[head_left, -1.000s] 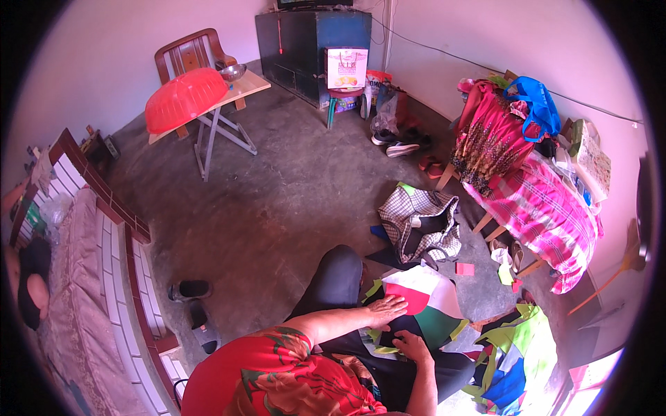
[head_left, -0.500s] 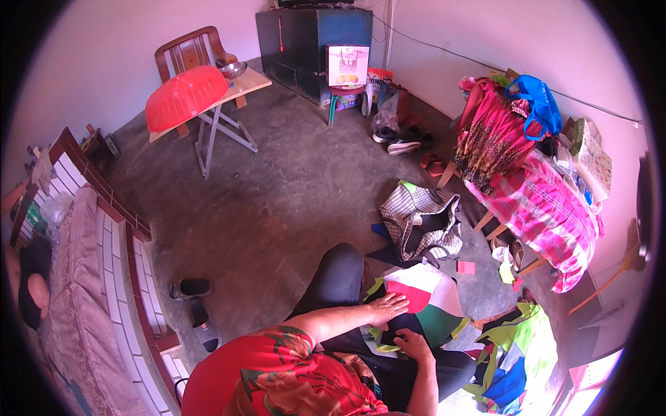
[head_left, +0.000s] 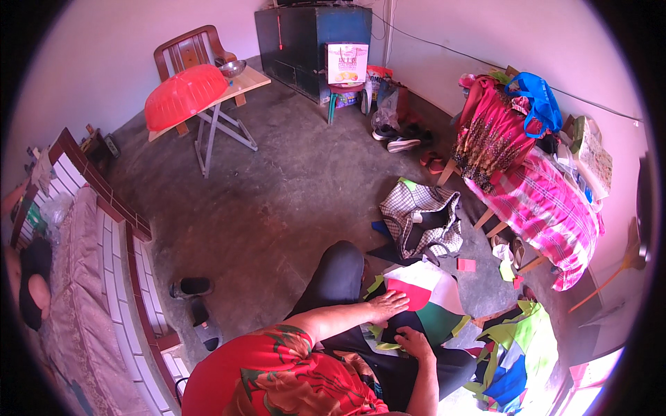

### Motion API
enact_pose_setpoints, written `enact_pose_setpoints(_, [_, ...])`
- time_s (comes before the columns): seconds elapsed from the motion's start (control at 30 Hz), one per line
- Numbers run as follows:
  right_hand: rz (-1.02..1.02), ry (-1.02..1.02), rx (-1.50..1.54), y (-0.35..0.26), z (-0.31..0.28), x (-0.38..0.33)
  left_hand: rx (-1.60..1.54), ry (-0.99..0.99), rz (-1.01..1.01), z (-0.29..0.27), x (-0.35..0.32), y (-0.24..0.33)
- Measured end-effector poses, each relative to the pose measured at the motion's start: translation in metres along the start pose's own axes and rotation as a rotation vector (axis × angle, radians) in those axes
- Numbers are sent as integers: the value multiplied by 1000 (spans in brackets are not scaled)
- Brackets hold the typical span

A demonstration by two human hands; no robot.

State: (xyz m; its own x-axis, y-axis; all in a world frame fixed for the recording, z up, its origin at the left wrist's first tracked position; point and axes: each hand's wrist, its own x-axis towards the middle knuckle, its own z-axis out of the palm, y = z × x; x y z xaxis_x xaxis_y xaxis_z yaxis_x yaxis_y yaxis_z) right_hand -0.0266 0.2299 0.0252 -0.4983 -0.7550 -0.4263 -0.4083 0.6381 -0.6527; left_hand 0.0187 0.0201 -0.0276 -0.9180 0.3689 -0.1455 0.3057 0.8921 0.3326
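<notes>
Over my lap lies a patchwork cloth point(head_left: 438, 323) of red, pale, green and dark pieces, with yellow-green points along its edge. My left hand point(head_left: 390, 306) rests flat on it, fingers stretched over the red piece. Close by, at the dark near part of the cloth, my right hand point(head_left: 415, 342) has its fingers curled together; what they pinch, if anything, is too small to make out. To the right, a heap of cloth scraps point(head_left: 517, 350) in lime green, blue and white lies on the floor.
Ahead sits an open checked bag point(head_left: 422, 220), with a small red block point(head_left: 466, 265) beside it. Pink plaid cloth point(head_left: 541, 208) covers a seat at right. Dark slippers point(head_left: 191, 288) lie at left. A folding table point(head_left: 243, 83) bears a red cover point(head_left: 184, 96).
</notes>
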Motion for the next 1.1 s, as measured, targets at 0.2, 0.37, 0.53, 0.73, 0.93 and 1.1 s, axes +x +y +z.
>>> enact_pose_setpoints(0.2, [5, 1, 3, -2, -1, 0, 2, 1, -5, 0, 0, 0])
enact_pose_setpoints(0.37, [16, -8, 2, -5, -3, -2, -3, -9, -13, -1, 0, 1])
enact_pose_setpoints(0.53, [28, -12, 10, -9, -5, -3, 3, -11, -13, -1, 1, 0])
enact_pose_setpoints(0.73, [41, -15, 13, -9, -5, -3, 5, -6, -4, -2, 0, 1])
enact_pose_setpoints(0.93, [34, -12, 10, -5, -3, -1, 11, 3, -7, 4, 3, -2])
enact_pose_setpoints(1.1, [14, -4, -2, -2, -2, -1, -5, 21, -2, 5, 3, -3])
